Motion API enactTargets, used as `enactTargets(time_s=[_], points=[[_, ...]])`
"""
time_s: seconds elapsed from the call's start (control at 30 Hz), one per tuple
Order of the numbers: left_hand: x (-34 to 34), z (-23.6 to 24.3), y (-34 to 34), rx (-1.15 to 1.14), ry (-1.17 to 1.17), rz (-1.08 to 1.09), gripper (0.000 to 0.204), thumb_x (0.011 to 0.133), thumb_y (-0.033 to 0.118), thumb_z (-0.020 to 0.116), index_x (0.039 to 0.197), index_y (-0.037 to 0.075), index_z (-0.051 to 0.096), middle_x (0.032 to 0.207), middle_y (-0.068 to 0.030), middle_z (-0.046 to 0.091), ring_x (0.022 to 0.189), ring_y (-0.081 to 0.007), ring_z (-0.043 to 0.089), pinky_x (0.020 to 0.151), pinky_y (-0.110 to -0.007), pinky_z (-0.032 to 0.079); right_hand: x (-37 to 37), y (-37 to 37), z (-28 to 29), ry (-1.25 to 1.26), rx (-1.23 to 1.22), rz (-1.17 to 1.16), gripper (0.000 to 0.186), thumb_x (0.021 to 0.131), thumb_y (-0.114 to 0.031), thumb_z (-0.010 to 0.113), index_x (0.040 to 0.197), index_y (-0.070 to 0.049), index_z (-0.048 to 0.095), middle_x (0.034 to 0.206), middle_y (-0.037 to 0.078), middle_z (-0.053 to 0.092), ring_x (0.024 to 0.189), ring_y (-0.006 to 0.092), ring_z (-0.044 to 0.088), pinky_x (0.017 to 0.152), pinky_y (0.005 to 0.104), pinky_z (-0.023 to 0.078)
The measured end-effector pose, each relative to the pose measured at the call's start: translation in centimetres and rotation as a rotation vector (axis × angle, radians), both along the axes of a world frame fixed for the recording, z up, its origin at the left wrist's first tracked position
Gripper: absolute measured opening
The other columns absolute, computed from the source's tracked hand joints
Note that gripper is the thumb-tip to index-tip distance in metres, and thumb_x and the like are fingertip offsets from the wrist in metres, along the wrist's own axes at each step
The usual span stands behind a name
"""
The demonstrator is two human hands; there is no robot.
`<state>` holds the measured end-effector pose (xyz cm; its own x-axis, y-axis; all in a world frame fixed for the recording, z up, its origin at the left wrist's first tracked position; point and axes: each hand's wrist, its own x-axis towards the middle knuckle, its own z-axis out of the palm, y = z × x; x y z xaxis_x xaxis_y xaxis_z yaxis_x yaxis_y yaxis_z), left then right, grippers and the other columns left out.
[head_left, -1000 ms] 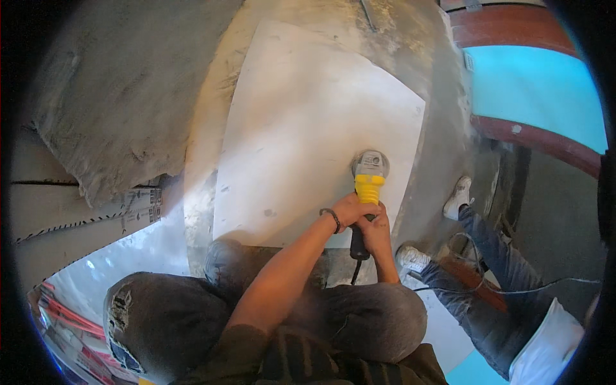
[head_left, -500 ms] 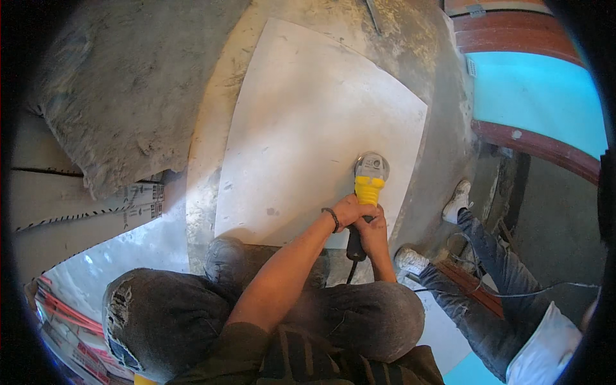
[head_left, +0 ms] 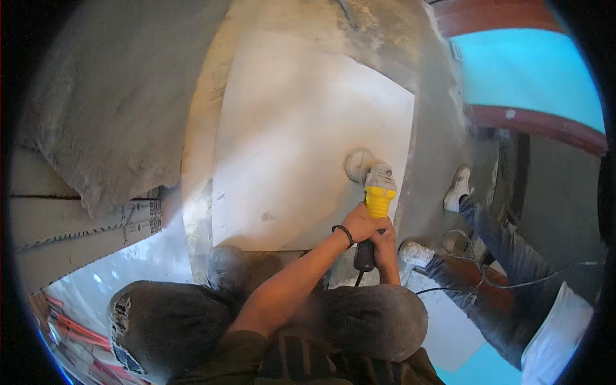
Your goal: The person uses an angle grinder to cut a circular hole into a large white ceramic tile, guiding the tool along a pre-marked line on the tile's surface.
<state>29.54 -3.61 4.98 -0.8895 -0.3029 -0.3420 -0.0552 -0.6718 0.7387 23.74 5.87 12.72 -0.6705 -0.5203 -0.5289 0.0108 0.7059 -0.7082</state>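
A yellow and grey angle grinder (head_left: 380, 196) with a black rear handle is over the right part of a large white board (head_left: 289, 141). My left hand (head_left: 361, 222), with a dark bracelet at its wrist, is wrapped round the grinder's body just behind the yellow part. Lower down, my right hand (head_left: 385, 240) is closed on it near the black handle. Beside the grinder's head, to the left, shows a round outline (head_left: 358, 165); whether it is a mark in the board or the disc, I cannot tell. A black cord runs from the handle toward me.
My knees (head_left: 359, 321) are bent at the board's near edge. Another person's shoes (head_left: 457, 189) and legs are at the right, beside a loose cable (head_left: 532, 282). A dusty grey sheet (head_left: 109, 109) covers cardboard boxes (head_left: 70, 240) at the left. A blue panel (head_left: 526, 74) is at the far right.
The grinder and both hands have shifted slightly right and nearer to me. The round outline now shows to the left of the grinder's head. Both hands keep their hold.
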Motion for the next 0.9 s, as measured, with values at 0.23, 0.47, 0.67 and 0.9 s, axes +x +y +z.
enactTargets(time_s=[0.23,0.47,0.67,0.9], points=[[-0.4,0.4,1.0,0.084,0.042,0.07,0.032,0.083,0.021,0.076,0.105,0.0,0.066,0.09,-0.0075,0.07,0.083,-0.0157,0.067,0.077,-0.034,0.055,-0.6,1.5,-0.7,-0.028,-0.17,0.01,0.058,0.082,-0.026,0.078,0.129,0.0,0.055,0.116,0.009,0.065,0.106,0.0181,0.062,0.091,0.0336,0.05],[-1.3,0.4,2.8,-0.075,-0.004,-0.029,0.04,0.085,0.018,0.077,0.117,0.0,0.061,0.106,-0.0064,0.068,0.098,-0.0135,0.064,0.084,-0.031,0.054,-2.5,4.0,-0.8,0.233,-0.031,0.129,0.079,0.076,-0.033,0.083,0.139,0.0,0.048,0.125,0.02,0.066,0.117,0.0366,0.065,0.096,0.0418,0.051],[1.4,0.3,0.3,0.033,0.013,0.032,0.033,0.094,0.019,0.073,0.122,0.005,0.061,0.109,-0.0024,0.067,0.095,-0.012,0.064,0.083,-0.028,0.053,-0.8,0.4,0.9,0.079,-0.16,0.094,0.079,0.074,-0.031,0.083,0.138,-0.002,0.047,0.118,0.026,0.067,0.113,0.0419,0.066,0.094,0.0461,0.053],[1.8,3.1,-0.7,-0.052,-0.134,-0.021,0.036,0.093,0.019,0.073,0.123,0.004,0.06,0.107,-0.0014,0.066,0.095,-0.0125,0.064,0.084,-0.029,0.053,-1.2,0.3,2.4,0.044,-0.145,0.153,0.081,0.072,-0.034,0.083,0.137,-0.003,0.046,0.115,0.03,0.066,0.111,0.0463,0.064,0.092,0.0504,0.053]])
